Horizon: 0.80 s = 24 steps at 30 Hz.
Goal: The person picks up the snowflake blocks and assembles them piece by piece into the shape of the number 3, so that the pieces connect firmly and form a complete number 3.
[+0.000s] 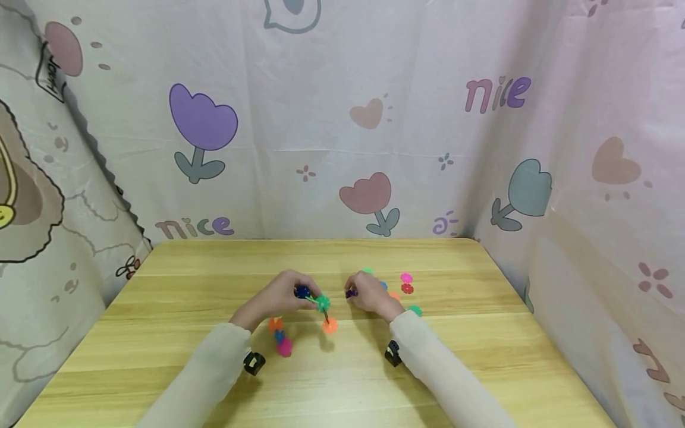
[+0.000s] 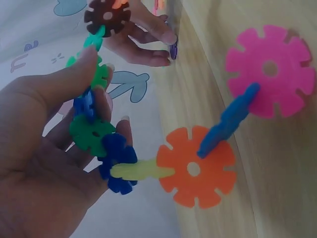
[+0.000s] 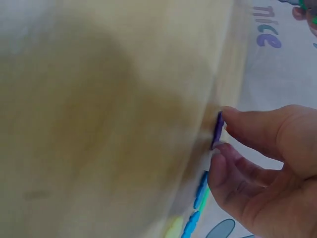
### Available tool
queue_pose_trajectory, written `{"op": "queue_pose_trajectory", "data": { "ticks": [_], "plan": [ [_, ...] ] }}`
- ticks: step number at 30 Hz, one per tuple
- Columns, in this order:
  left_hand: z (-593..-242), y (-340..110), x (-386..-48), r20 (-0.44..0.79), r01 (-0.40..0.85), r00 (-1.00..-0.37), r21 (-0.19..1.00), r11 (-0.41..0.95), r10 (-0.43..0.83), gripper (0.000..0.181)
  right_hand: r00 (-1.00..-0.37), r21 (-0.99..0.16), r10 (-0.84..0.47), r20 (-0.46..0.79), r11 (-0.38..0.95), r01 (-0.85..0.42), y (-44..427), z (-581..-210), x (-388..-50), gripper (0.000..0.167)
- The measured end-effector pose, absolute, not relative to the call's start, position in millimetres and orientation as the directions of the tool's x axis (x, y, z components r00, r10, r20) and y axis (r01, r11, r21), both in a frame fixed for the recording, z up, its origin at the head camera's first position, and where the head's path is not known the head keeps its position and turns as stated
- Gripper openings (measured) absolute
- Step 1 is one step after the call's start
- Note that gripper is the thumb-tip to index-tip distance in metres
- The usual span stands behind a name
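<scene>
My left hand (image 1: 289, 291) holds a chain of notched plastic discs between thumb and fingers, above the table. In the left wrist view the chain runs from a brown disc (image 2: 107, 16) through green and dark blue ones to an orange disc (image 2: 193, 171), a blue disc (image 2: 228, 121) and a pink disc (image 2: 270, 69). An orange disc (image 1: 329, 325) hangs at its right end in the head view. My right hand (image 1: 369, 292) pinches a purple disc (image 3: 218, 129) at its edges with thumb and fingertips, low over the table. The right fingers partly cover that disc.
Several loose discs lie around the right hand, among them a pink disc (image 1: 407, 277), a red disc (image 1: 407, 289) and a green disc (image 1: 414, 311). A patterned curtain (image 1: 299, 119) stands behind the wooden table (image 1: 342, 386).
</scene>
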<state>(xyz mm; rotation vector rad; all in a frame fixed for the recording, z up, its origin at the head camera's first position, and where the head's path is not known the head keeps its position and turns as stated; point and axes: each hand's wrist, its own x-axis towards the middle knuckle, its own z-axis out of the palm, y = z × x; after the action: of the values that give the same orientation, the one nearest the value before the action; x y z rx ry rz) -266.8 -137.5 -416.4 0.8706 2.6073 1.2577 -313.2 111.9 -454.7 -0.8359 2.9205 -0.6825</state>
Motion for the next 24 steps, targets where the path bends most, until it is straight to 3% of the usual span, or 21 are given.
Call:
{"op": "queue_pose_trajectory", "data": {
  "ticks": [14,24],
  "plan": [
    [-418.7,-134.5,-268.2,0.101,0.454,-0.807,0.736,0.503,0.582,0.008,-0.858,-0.499,-0.508,0.073,0.726,-0.472,117.1,-453.8,-311.3,0.008],
    [-417.7,-133.6,-267.5,0.101,0.463,-0.805,0.724,0.511,0.585,0.005,-0.792,-0.664,-0.597,0.129,0.541,-0.516,119.1,-427.9,-303.0,0.005]
  ]
}}
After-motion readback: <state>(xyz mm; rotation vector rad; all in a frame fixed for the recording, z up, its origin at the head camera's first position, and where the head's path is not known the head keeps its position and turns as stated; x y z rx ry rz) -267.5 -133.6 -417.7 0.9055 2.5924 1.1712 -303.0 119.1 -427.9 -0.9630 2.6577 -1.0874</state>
